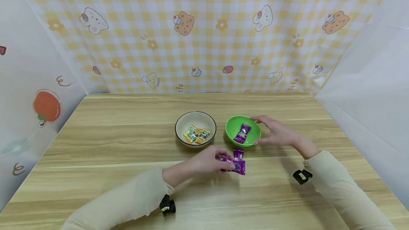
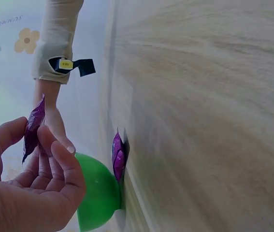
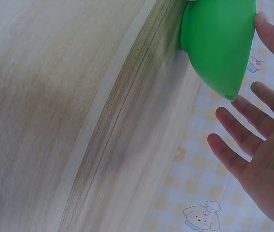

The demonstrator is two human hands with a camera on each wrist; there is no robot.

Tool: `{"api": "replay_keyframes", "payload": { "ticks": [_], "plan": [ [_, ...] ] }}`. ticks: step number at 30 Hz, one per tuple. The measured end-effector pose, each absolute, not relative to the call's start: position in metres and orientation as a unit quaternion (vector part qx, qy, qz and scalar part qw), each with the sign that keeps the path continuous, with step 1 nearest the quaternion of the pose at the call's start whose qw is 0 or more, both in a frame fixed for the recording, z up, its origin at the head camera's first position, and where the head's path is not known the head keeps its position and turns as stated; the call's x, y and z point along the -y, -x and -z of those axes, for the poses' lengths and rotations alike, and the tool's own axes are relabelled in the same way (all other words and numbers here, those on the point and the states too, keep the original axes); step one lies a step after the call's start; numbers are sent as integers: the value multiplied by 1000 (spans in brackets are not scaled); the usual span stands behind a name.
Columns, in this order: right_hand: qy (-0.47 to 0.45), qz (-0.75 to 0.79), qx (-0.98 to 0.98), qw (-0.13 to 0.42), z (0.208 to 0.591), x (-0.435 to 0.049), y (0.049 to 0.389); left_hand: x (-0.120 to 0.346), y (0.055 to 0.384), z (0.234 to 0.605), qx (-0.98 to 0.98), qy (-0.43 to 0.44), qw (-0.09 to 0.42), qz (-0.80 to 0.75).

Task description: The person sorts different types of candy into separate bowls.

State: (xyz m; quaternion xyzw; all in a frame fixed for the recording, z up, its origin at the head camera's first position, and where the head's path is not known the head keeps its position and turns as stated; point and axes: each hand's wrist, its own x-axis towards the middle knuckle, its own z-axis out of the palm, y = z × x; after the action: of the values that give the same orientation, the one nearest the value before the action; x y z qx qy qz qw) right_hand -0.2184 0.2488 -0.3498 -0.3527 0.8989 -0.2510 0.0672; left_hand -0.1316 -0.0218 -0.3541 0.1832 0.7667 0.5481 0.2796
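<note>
Between thumb and fingers, my left hand [image 1: 206, 160] pinches a purple-wrapped candy [image 1: 238, 167], held just above the table. Another purple candy [image 1: 238, 154] lies on the wood in front of the green bowl [image 1: 230, 125], and in the left wrist view this candy [image 2: 119, 155] sits close to the bowl's base. Inside the green bowl is one more purple candy [image 1: 243, 133]. My right hand [image 1: 277, 132] is at the bowl's right side, fingers spread and fairly straight. In the right wrist view, the thumb and a fingertip touch or nearly touch the bowl's rim [image 3: 221, 46].
Left of the green bowl stands a beige bowl [image 1: 195, 116] with a dark rim, holding several yellow-wrapped candies [image 1: 197, 134]. A patterned yellow checked cloth [image 1: 204, 45] hangs behind the wooden table [image 1: 127, 127]. White sheets hang at both sides.
</note>
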Motion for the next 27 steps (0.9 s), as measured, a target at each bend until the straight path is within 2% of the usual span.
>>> {"api": "replay_keyframes", "payload": {
  "ticks": [27],
  "plan": [
    [346,252,-901,75,349,-249,217,4,168,339,-773,-130,224,-578]
  ]
}}
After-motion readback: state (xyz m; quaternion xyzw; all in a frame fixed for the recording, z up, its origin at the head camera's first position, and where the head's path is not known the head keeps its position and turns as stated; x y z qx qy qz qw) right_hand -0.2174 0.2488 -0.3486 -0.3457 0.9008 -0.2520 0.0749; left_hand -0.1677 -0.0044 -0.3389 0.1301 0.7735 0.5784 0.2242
